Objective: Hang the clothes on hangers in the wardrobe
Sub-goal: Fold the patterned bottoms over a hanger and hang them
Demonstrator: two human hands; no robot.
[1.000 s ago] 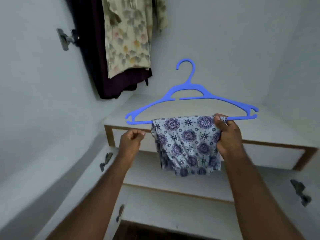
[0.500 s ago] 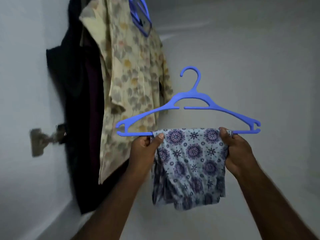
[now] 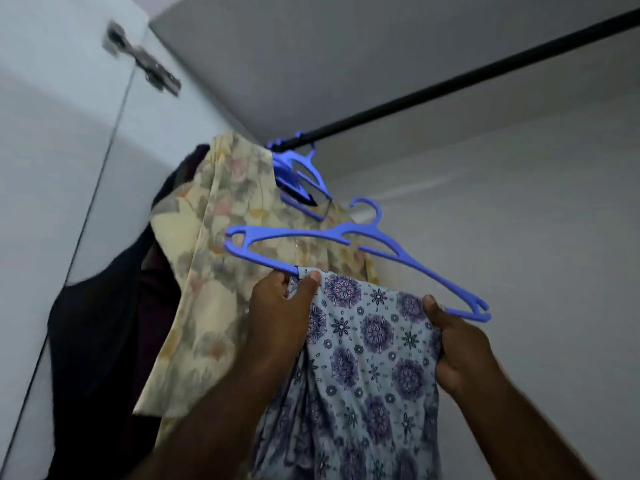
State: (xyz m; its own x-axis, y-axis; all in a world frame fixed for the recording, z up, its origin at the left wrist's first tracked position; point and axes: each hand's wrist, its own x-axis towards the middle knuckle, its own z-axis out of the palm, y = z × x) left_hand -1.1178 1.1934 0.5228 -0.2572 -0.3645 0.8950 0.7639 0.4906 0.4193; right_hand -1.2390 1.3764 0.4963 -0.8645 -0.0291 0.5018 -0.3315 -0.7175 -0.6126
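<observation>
Inside the wardrobe, below the dark rail, I see both hands raised with a blue hanger between them. The left hand curls round the hanger's lower bar, thumb pressed onto one edge of the patterned cloth draped over that bar. The right hand grips the cloth's other edge, bunched by the bar near the hanger's right end. The hanger tilts, right end lower, its hook under the rail, not touching it. To the left, a floral garment and a dark garment hang beside empty blue hangers on the rail.
</observation>
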